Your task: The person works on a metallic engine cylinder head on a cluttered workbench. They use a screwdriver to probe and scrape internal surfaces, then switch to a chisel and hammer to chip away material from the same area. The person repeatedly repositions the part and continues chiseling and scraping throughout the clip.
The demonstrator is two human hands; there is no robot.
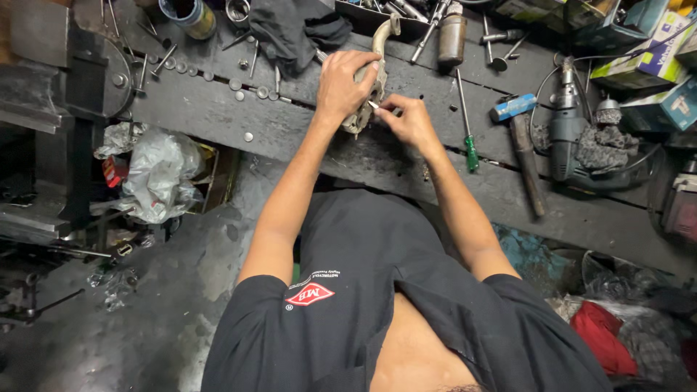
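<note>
My left hand (pixel 347 81) grips a curved, pale metal pipe fitting (pixel 380 38) that rests on the dark wooden workbench (pixel 218 112). The fitting's flange end sits under my palm and its bent neck points away from me. My right hand (pixel 410 120) is pinched on a small pale tool (pixel 374 105) whose tip touches the flange just right of my left hand. Both forearms reach up from my dark shirt at the bottom of the view.
A green-handled screwdriver (pixel 468 131), a hammer (pixel 524 156) and an electric drill (pixel 568 141) lie right of my hands. Bolts and washers (pixel 239 80), a dark rag (pixel 290 33) and a tin (pixel 190 16) sit left. A vise (pixel 69 72) and plastic bags (pixel 156 178) are at far left.
</note>
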